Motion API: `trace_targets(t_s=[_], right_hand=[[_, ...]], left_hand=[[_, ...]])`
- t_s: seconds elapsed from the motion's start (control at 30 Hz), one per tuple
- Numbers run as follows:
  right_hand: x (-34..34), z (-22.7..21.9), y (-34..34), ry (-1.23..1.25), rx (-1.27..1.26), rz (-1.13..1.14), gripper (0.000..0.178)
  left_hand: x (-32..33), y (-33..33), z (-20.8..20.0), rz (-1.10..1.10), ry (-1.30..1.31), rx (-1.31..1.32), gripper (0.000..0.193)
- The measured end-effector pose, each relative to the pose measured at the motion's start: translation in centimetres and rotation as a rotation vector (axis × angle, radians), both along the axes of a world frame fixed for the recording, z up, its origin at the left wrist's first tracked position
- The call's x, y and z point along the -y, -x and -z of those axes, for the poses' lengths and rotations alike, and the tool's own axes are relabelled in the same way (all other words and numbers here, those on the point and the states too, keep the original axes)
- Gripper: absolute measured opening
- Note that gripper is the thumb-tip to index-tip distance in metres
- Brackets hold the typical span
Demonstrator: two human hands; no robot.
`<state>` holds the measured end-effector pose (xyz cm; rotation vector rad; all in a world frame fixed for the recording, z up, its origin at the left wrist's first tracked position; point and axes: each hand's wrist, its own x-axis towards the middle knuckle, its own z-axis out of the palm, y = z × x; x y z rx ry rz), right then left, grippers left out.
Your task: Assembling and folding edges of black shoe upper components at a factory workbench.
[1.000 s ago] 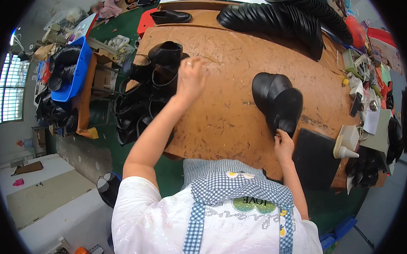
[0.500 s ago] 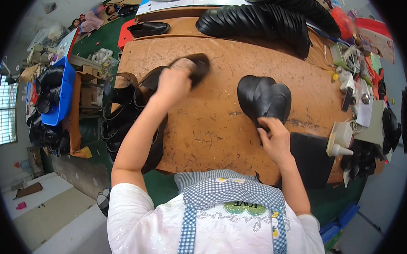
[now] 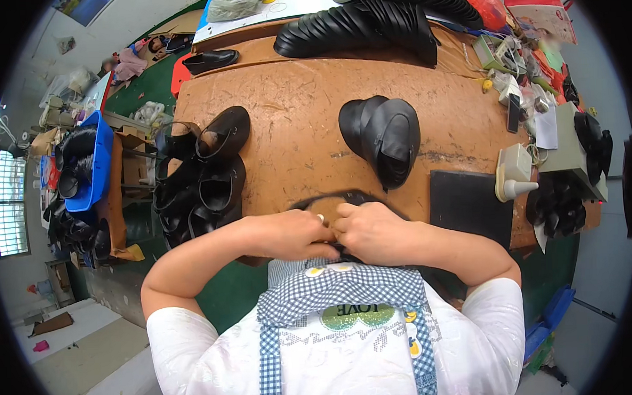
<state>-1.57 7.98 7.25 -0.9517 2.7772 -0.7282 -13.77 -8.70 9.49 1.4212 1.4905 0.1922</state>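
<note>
At the table's front edge a black shoe upper [image 3: 358,196] with a tan inside lies between my two hands, partly hidden and smeared by motion. My left hand [image 3: 295,233] is closed at its left side, a ring showing on a finger. On the right, my right hand [image 3: 370,230] curls its fingers onto the same shoe upper. The two hands nearly touch. Beyond my right hand stands a small stack of black leather shoe uppers [image 3: 387,136]. A pile of black shoe uppers [image 3: 218,183] with tan insides sits at the left table edge.
A long row of overlapping black leather pieces [image 3: 359,32] lies along the back, with one black shoe [image 3: 211,60] to its left. Right of me are a black mat [image 3: 469,205] and a white bottle [image 3: 517,188]. A blue bin [image 3: 95,163] stands far left.
My left hand has brought the shoe upper from beside the left pile back toward me. My right hand has left the middle stack and joined it. The view has shifted slightly.
</note>
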Motion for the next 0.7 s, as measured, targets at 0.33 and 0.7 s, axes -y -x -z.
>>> trace_targets(t_s=[0.33, 0.7], right_hand=[[-1.7, -1.3, -1.6, -0.068, 0.419, 0.082, 0.039], [0.0, 3.7, -6.9, 0.301, -0.359, 0.415, 0.018]], left_hand=[[0.5, -4.8, 0.3, -0.285, -0.276, -0.053, 0.023], [0.7, -5.3, 2.4, -0.375, -0.527, -0.041, 0.017]])
